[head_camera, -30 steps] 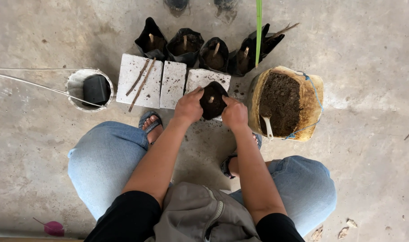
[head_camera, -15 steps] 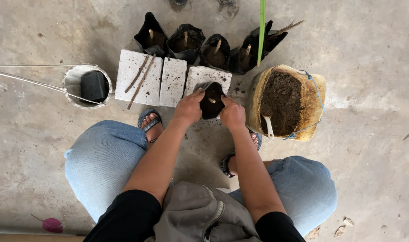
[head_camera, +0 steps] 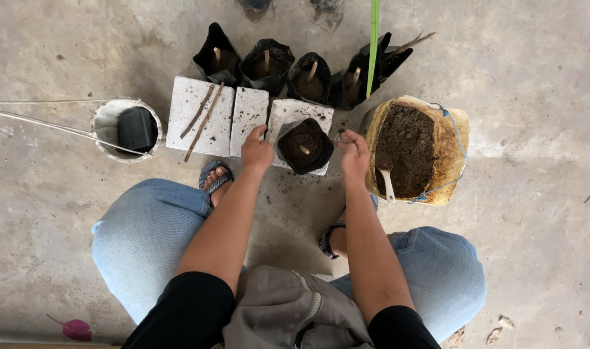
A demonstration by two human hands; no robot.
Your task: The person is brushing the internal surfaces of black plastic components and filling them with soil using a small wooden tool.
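A black grow bag [head_camera: 305, 147] filled with soil and holding a short stick cutting stands on a white block [head_camera: 294, 111] in front of me. My left hand [head_camera: 256, 152] is right at the bag's left edge, fingers loosely curled, and grips nothing. To the bag's right, my right hand [head_camera: 354, 156] hovers between it and a yellowish sack of dark soil [head_camera: 451, 139], and it is empty too. A white scoop [head_camera: 387, 183] lies in the sack's soil.
Several more black bags with cuttings [head_camera: 266, 64] line up behind three white blocks; two thin sticks [head_camera: 201, 118] lie on the left block [head_camera: 179, 132]. A white bucket [head_camera: 105, 117] holding a dark object sits left. A green stalk [head_camera: 374, 39] rises at the back. My sandalled feet rest on concrete.
Both hands held the black bag up over the block before. Now the bag stands on the block and the hands have moved apart to its two sides.
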